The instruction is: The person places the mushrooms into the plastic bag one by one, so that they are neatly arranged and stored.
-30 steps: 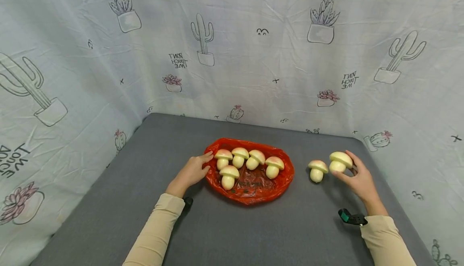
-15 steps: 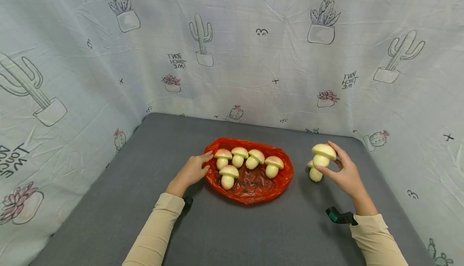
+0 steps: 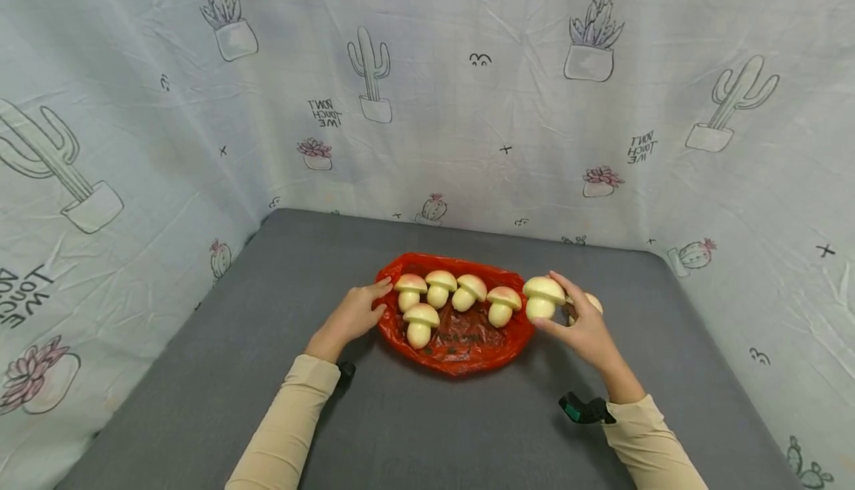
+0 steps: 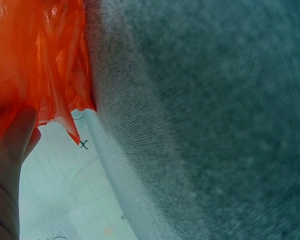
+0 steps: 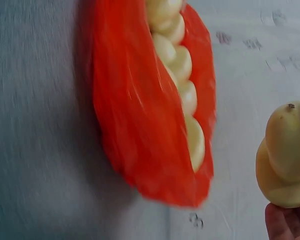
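Observation:
A red plastic bag (image 3: 461, 365) lies on the table with its mouth spread wide. Several toy mushrooms (image 3: 421, 325) with pale yellow stems and pinkish caps sit inside it, mostly toward the left and back. My left hand (image 3: 350, 319) holds the bag's left rim; the left wrist view shows its fingers against the thin plastic (image 4: 37, 65). Over the bag's right rim, my right hand (image 3: 591, 332) pinches another toy mushroom (image 3: 542, 298) between thumb and fingers, cap up. In the right wrist view that mushroom (image 5: 285, 150) is apart from the bag.
One more mushroom (image 3: 593, 301) stands on the table to the right of the bag, mostly hidden behind my right hand. The grey tabletop (image 3: 434, 430) ends at a white curtain (image 3: 441, 104) printed with cacti, which surrounds the back and sides.
My right hand has carried its mushroom leftward from beside the loose one, passing in front of it, to the bag's right rim. The left hand and the bag stay put.

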Available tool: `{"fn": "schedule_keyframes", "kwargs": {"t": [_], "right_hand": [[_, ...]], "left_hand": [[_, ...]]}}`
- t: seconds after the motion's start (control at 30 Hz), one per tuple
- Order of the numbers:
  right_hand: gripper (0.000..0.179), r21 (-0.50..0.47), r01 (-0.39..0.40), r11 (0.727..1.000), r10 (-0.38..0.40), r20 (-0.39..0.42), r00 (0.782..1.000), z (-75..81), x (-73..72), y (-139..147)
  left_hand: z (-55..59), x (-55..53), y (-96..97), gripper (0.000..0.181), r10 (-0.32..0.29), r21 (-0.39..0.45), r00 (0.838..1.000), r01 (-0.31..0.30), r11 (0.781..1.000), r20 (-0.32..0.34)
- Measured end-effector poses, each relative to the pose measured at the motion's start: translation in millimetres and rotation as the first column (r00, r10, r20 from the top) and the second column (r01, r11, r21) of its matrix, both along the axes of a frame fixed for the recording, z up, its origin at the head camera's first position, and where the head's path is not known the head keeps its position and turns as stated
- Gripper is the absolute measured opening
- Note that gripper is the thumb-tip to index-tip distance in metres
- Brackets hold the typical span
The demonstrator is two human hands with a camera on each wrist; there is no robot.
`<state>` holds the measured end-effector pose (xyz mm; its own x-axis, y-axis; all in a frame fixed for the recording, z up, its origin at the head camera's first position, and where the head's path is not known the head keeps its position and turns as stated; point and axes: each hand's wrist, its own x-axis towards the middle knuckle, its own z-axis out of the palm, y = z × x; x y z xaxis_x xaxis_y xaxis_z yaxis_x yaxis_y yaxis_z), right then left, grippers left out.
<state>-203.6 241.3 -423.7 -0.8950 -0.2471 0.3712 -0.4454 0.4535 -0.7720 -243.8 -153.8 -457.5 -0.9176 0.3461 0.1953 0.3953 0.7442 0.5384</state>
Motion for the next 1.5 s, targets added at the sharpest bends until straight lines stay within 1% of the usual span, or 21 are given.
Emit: {"fn": "schedule_keyframes", "kwargs": {"t": [0.13,0.2,0.33,0.4,0.6,0.8,0.93,1.1,1.3,1.5], "right_hand": [[0.079,0.016,-0.028,0.999,0.027,0.048,0.999,5.5,5.7,-22],[0.079,0.022,-0.039,0.999,0.037,0.068,0.997,-0.4,3.3,-30],[0.08,0.057,-0.054,0.997,0.048,0.097,0.994,-18.9,-5.7,-43],[0.081,0.089,-0.063,0.994,0.054,0.105,0.993,-24.6,-9.2,-50],[0.081,0.157,-0.114,0.981,0.094,0.133,0.987,-30.6,-13.7,-71],[0.082,0.215,-0.143,0.966,0.114,0.145,0.983,-35.0,-15.7,-83],[0.082,0.232,-0.151,0.961,0.12,0.139,0.983,-37.6,-16.9,-88],[0.081,0.228,-0.152,0.962,0.122,0.14,0.983,-39.1,-17.9,-95],[0.082,0.224,-0.166,0.961,0.131,0.161,0.978,-43.6,-18.8,-103],[0.082,0.227,-0.158,0.961,0.121,0.168,0.978,-47.9,-17.8,-111]], "left_hand": [[-1.1,-1.2,-1.0,0.048,-0.001,-0.001,1.0,0.001,1.0,-0.018],[-1.9,-1.7,-1.6,0.048,-0.002,-0.002,1.0,0.002,1.0,-0.019],[-2.6,-2.8,-2.3,0.047,-0.005,-0.004,1.0,0.004,1.0,-0.011],[-2.2,-3.2,-2.2,0.047,-0.005,0.002,1.0,0.005,1.0,-0.002],[-0.4,-2.9,-1.1,0.046,-0.008,-0.006,1.0,0.008,1.0,-0.021],[-0.9,-2.5,-0.6,0.046,-0.011,-0.018,1.0,0.011,1.0,-0.027],[-1.6,-3.1,-0.6,0.046,-0.014,-0.021,0.999,0.013,1.0,-0.033],[-2.2,-3.9,-1.0,0.046,-0.014,-0.022,0.999,0.013,1.0,-0.036],[-2.1,-4.1,-0.7,0.046,-0.013,-0.025,0.999,0.012,1.0,-0.034],[-2.1,-3.3,-0.4,0.046,-0.011,-0.028,1.0,0.01,1.0,-0.028]]}}
